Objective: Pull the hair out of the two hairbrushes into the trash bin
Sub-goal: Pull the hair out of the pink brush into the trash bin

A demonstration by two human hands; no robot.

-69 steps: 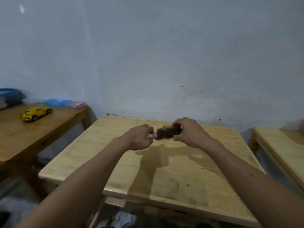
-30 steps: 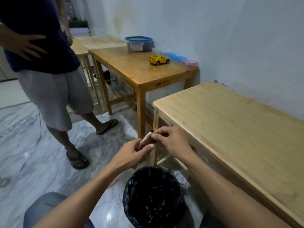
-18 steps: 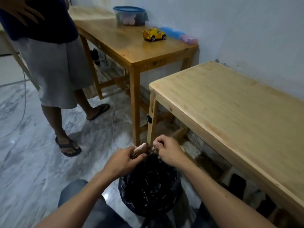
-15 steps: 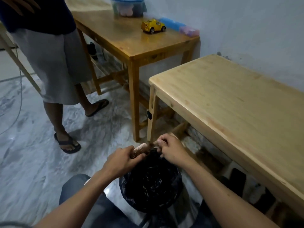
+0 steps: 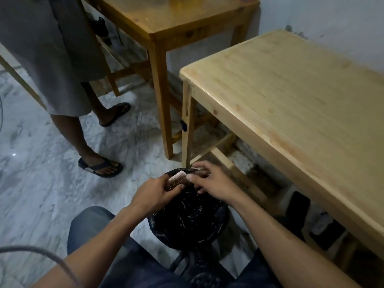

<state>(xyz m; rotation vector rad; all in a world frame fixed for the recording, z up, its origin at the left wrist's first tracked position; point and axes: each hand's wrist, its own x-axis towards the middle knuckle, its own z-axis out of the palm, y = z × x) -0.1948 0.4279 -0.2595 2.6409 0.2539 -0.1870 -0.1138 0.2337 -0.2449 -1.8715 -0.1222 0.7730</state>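
A hairbrush point(image 5: 176, 180) with a pale studded pad is held over the far rim of the trash bin point(image 5: 187, 223), which is lined with a black bag and stands on the floor between my knees. My left hand point(image 5: 152, 194) is shut around the brush from the left. My right hand point(image 5: 212, 181) pinches at the brush's right end, where a dark clump of hair point(image 5: 198, 173) shows between its fingers. Only this one brush is in view.
A pale wooden table point(image 5: 295, 96) stands to the right, close to the bin. A darker wooden table point(image 5: 176, 19) is behind it. A person in grey shorts and sandals point(image 5: 62, 65) stands at the left on the marble floor. Dark items lie under the pale table.
I have turned from the pale table down to the bin. Both hands brought the brush off the table and lowered it over the bin's rim; my right hand keeps picking at it.
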